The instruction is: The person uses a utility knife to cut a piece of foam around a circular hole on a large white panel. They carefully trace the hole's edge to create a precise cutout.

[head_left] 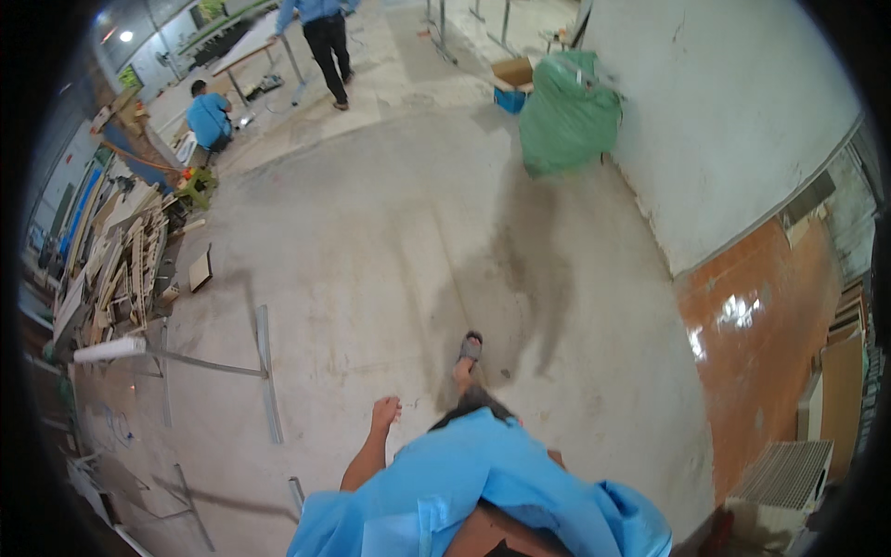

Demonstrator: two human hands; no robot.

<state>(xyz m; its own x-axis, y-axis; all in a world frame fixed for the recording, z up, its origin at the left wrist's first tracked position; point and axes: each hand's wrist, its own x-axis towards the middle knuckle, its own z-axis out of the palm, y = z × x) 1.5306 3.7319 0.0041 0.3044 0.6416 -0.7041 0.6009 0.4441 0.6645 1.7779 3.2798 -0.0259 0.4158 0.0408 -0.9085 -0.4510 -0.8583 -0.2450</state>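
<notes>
My left hand (386, 411) hangs beside my body above the concrete floor (343, 362). Its fingers are loosely bent and a little apart, with nothing in them. The nearest things to it are thin metal frame legs (267, 371) lying on the floor to the left. My right hand is hidden behind my blue shirt (483, 459); only a bit of skin shows at the shirt's right side. One foot in a grey sandal (471, 346) is set forward on the floor.
A large green sack (571, 116) and an open cardboard box (512, 72) stand by the white wall (715, 121). Scrap wood (130, 269) is heaped at left. Far off, one person (209, 116) crouches and another (325, 42) stands by a table. Wet orange floor (761, 325) lies at right.
</notes>
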